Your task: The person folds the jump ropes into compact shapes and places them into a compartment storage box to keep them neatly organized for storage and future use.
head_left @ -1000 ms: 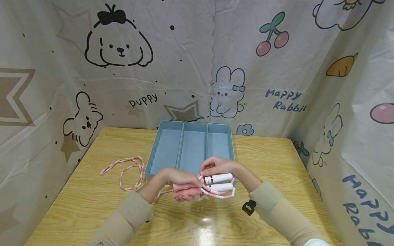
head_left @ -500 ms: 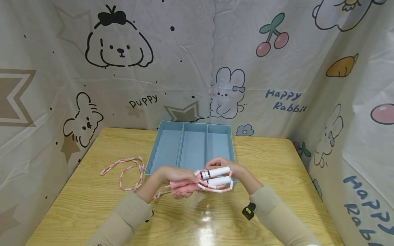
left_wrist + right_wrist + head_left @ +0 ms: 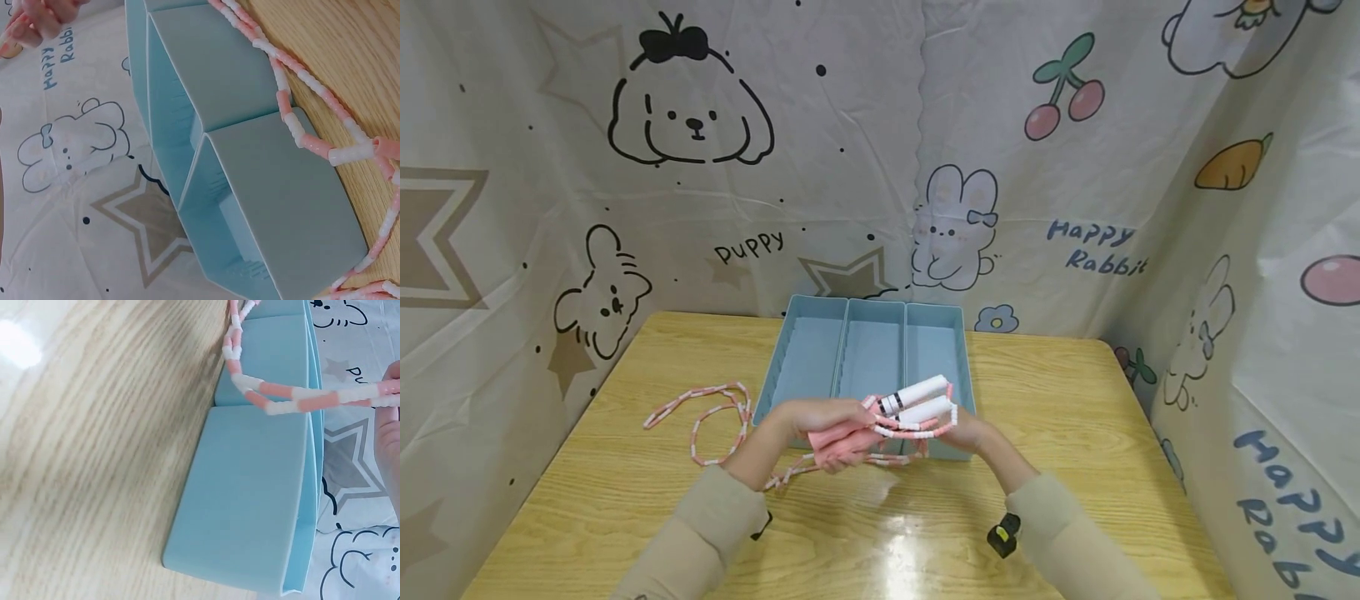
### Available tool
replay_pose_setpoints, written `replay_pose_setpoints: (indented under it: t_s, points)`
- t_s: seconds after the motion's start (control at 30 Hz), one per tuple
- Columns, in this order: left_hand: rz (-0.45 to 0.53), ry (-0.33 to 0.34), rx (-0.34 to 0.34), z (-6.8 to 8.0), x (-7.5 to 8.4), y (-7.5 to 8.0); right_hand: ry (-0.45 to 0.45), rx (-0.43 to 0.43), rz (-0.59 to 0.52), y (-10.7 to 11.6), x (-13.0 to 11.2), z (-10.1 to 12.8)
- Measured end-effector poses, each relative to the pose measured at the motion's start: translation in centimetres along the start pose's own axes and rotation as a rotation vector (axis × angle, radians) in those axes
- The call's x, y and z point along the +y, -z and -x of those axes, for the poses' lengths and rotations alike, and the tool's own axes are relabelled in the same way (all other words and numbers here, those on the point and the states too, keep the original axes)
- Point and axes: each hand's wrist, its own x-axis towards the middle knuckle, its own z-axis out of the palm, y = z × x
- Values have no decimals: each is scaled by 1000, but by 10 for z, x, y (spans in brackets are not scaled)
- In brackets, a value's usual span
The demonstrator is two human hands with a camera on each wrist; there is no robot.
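Observation:
In the head view my left hand grips a folded beaded jump rope by its pink handle parts. The two white handle ends point up and to the right, inside a loop of pink and white beads. Behind that loop is my right hand, its fingers mostly hidden. Two beaded strands run to the right hand's fingers at the edge of the right wrist view, where they are held. Below the hands a loose strand droops toward the table.
Just beyond the hands stands a blue tray with three compartments. A second pink and white beaded rope lies looped on the wooden table, left of the tray. Printed cloth hangs at the back and sides.
Both hands have moved up toward the tray with the jump rope. The white handle ends now tilt more upward. A drooping strand now spans below the hands, and the right hand sits further behind the bundle.

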Motion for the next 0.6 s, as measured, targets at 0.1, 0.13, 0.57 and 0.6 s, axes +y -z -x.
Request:
replay_pose_setpoints:
  t_s: [0.1,0.13,0.57,0.6]
  points:
    - [16,-40,5,0,-1,3,-23,22,58,-35,-45,-12]
    - [20,-46,15,1,-2,4,-36,32,36,-43,-55,-14]
    - [77,-64,228,8,-8,19,-129,72,6,-60,-72,-16]
    - [82,-70,245,9,-9,20,-136,72,8,-60,-71,-15]
